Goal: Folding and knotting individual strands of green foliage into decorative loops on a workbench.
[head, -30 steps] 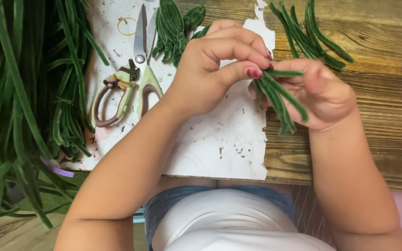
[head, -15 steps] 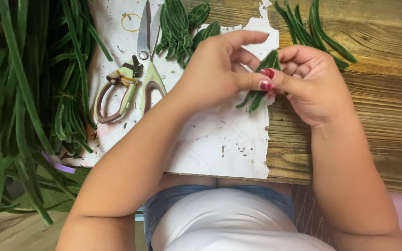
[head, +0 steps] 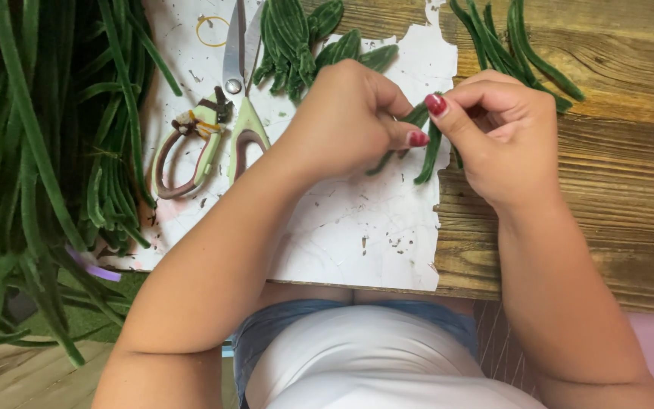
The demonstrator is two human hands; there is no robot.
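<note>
A few short fuzzy green stem pieces point(head: 427, 148) are pinched between both hands, left hand point(head: 346, 121) and right hand point(head: 505, 132) closed together above the torn white paper sheet point(head: 357, 235). Some cut pieces point(head: 304, 38) lie by the scissors point(head: 228, 98); a big uncut pile point(head: 32, 151) remains on the wooden counter point(head: 607, 189).

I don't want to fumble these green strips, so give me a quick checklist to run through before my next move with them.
1. Both hands on the strips: ok. The left hand and right hand pinch the small bunch of green strips between them.
2. Bunch over the white sheet: ok, at its right edge.
3. Scissors clear of the hands: ok, lying on the sheet to the left.
4. Scissor blades closed: cannot tell, tips run out of view.
5. Finished pieces kept apart: ok, piled at the sheet's top.
6. Long strips not tangled with the bunch: ok, heaped far left.
</note>
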